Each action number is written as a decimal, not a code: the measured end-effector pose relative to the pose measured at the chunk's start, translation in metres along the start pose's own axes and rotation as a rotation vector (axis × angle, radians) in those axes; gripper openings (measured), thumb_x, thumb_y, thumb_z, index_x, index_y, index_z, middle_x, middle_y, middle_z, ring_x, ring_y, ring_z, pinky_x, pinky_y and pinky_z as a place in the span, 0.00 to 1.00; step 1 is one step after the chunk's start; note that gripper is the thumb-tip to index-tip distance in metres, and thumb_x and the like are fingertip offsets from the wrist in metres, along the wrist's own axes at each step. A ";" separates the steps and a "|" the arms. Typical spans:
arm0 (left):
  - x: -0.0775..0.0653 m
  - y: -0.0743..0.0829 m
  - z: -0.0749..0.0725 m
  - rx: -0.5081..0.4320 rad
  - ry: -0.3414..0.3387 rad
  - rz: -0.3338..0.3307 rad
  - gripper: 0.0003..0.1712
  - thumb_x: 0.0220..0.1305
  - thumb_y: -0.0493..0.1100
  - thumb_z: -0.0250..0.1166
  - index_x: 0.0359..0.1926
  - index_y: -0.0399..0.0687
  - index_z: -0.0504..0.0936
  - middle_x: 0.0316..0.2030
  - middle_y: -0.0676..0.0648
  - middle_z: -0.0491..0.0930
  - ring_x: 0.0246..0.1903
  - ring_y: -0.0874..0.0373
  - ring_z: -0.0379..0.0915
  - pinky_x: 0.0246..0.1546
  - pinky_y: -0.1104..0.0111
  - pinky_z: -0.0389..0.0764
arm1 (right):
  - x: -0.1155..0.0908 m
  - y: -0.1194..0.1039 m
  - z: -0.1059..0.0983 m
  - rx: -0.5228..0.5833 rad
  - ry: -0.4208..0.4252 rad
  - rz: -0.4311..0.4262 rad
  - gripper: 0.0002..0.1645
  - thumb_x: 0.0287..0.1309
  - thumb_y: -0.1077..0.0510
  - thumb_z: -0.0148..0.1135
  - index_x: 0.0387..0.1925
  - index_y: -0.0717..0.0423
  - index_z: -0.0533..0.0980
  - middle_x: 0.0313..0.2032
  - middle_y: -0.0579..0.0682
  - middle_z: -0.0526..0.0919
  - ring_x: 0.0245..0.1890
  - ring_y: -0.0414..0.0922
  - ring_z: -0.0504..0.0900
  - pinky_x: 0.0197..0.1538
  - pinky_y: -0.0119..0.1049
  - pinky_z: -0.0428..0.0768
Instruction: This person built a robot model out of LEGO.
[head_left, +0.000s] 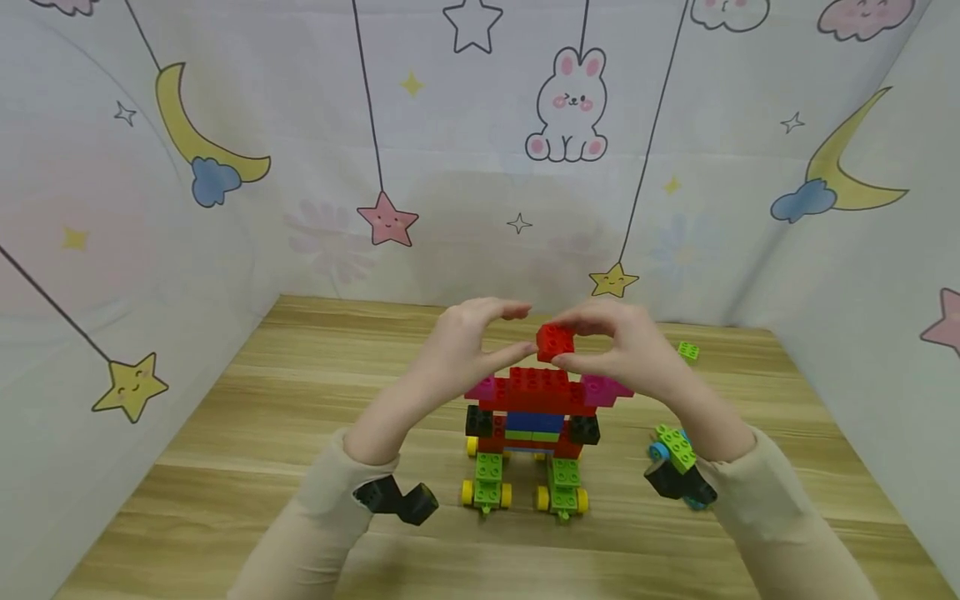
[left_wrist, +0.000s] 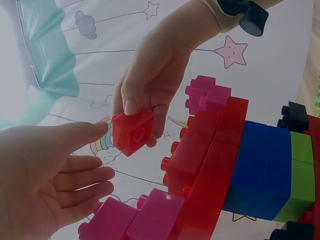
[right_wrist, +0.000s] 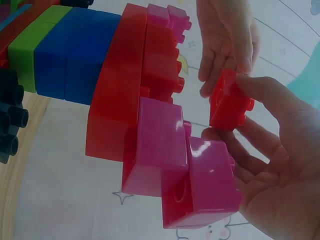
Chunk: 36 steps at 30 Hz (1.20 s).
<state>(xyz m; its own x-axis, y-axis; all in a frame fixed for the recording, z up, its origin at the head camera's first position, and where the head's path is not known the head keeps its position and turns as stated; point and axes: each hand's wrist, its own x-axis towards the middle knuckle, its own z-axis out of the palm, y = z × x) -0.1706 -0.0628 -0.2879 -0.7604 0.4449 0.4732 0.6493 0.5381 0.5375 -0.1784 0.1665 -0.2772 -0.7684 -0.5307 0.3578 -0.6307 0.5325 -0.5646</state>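
Observation:
Above the built block figure (head_left: 536,396), my right hand (head_left: 615,342) pinches a red brick (head_left: 555,342) between thumb and fingers. In the right wrist view the red brick (right_wrist: 227,102) is tilted, with its studs toward the palm. My left hand (head_left: 476,342) is beside the brick with its fingers extended and apart from it. Its thumb tip is at the brick's edge; whether it touches, I cannot tell. The figure has a red top with pink bricks (left_wrist: 155,212) at both sides, blue and green bricks in the middle, black bricks, and green wheeled bases.
A green brick vehicle with blue wheels (head_left: 675,448) stands on the wooden table (head_left: 337,350), partly behind the right wrist camera (head_left: 678,482). Farther back lies a small green brick (head_left: 687,351). Printed cloth walls (head_left: 480,183) enclose the table at the back and sides.

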 end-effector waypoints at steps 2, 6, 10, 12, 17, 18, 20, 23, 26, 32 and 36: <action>-0.001 -0.001 -0.002 0.003 -0.027 0.002 0.25 0.61 0.45 0.70 0.57 0.41 0.80 0.54 0.44 0.82 0.55 0.50 0.77 0.60 0.55 0.75 | 0.000 -0.002 0.002 -0.008 -0.018 -0.001 0.20 0.51 0.60 0.74 0.47 0.58 0.83 0.42 0.51 0.85 0.44 0.48 0.83 0.52 0.49 0.82; -0.001 -0.002 -0.004 0.024 -0.087 0.007 0.26 0.60 0.46 0.71 0.57 0.40 0.80 0.53 0.44 0.83 0.55 0.51 0.77 0.59 0.56 0.76 | 0.000 -0.003 0.005 -0.008 -0.051 0.032 0.21 0.51 0.59 0.75 0.48 0.60 0.82 0.42 0.51 0.86 0.44 0.48 0.83 0.53 0.49 0.82; -0.001 -0.003 -0.005 0.054 -0.140 0.016 0.27 0.59 0.48 0.71 0.57 0.41 0.80 0.52 0.45 0.83 0.54 0.51 0.77 0.59 0.58 0.77 | 0.000 -0.003 0.008 -0.010 -0.070 0.069 0.22 0.50 0.60 0.75 0.49 0.60 0.82 0.45 0.53 0.86 0.45 0.49 0.84 0.54 0.49 0.82; -0.001 -0.003 -0.005 0.064 -0.157 0.023 0.26 0.59 0.48 0.71 0.56 0.41 0.81 0.52 0.45 0.83 0.54 0.51 0.77 0.59 0.58 0.77 | 0.000 -0.003 0.009 -0.012 -0.078 0.085 0.22 0.51 0.59 0.74 0.48 0.60 0.82 0.45 0.53 0.86 0.45 0.49 0.84 0.54 0.49 0.82; 0.000 -0.003 -0.005 0.078 -0.203 0.012 0.25 0.60 0.49 0.70 0.55 0.41 0.82 0.51 0.45 0.84 0.54 0.51 0.78 0.59 0.59 0.76 | 0.000 -0.004 0.010 -0.022 -0.098 0.128 0.21 0.51 0.58 0.74 0.48 0.59 0.82 0.45 0.52 0.87 0.45 0.49 0.84 0.53 0.49 0.82; 0.000 -0.002 -0.005 0.082 -0.214 0.008 0.25 0.60 0.49 0.70 0.55 0.41 0.82 0.51 0.45 0.84 0.54 0.51 0.78 0.59 0.58 0.76 | 0.000 -0.005 0.010 -0.022 -0.103 0.136 0.21 0.51 0.57 0.74 0.48 0.58 0.83 0.45 0.52 0.87 0.45 0.49 0.84 0.53 0.49 0.82; 0.000 -0.003 -0.005 0.085 -0.235 -0.001 0.25 0.60 0.50 0.70 0.54 0.42 0.82 0.50 0.46 0.84 0.54 0.51 0.78 0.59 0.58 0.76 | 0.000 -0.005 0.011 -0.024 -0.115 0.150 0.21 0.52 0.56 0.74 0.48 0.57 0.83 0.45 0.52 0.87 0.46 0.49 0.84 0.53 0.49 0.82; 0.000 -0.003 -0.004 0.087 -0.254 -0.004 0.23 0.60 0.50 0.70 0.53 0.42 0.83 0.50 0.46 0.85 0.53 0.51 0.78 0.58 0.58 0.76 | -0.001 -0.005 0.011 -0.028 -0.133 0.165 0.20 0.53 0.55 0.74 0.48 0.56 0.83 0.45 0.51 0.87 0.46 0.48 0.84 0.53 0.50 0.81; 0.001 -0.003 -0.003 0.085 -0.262 -0.006 0.22 0.60 0.50 0.70 0.52 0.43 0.84 0.49 0.47 0.85 0.53 0.51 0.78 0.58 0.58 0.77 | 0.000 -0.005 0.011 -0.030 -0.150 0.167 0.20 0.53 0.54 0.73 0.48 0.55 0.83 0.45 0.50 0.87 0.45 0.48 0.84 0.53 0.49 0.82; 0.001 -0.004 -0.002 0.090 -0.281 0.003 0.21 0.61 0.49 0.70 0.51 0.42 0.85 0.47 0.46 0.86 0.51 0.52 0.80 0.56 0.59 0.78 | 0.001 -0.005 0.012 -0.036 -0.181 0.176 0.20 0.53 0.55 0.74 0.48 0.56 0.83 0.44 0.49 0.87 0.46 0.48 0.85 0.53 0.49 0.82; 0.000 -0.004 -0.002 0.090 -0.289 0.011 0.20 0.60 0.48 0.70 0.50 0.42 0.85 0.46 0.47 0.86 0.49 0.53 0.81 0.53 0.61 0.80 | 0.002 -0.006 0.013 -0.041 -0.190 0.188 0.21 0.52 0.55 0.74 0.49 0.56 0.83 0.45 0.50 0.87 0.47 0.49 0.85 0.54 0.50 0.81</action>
<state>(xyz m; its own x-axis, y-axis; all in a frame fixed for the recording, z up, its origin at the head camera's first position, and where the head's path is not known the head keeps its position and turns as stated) -0.1738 -0.0663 -0.2888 -0.7345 0.6293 0.2540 0.6635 0.5874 0.4634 -0.1752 0.1537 -0.2824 -0.8406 -0.5321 0.1014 -0.4858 0.6578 -0.5756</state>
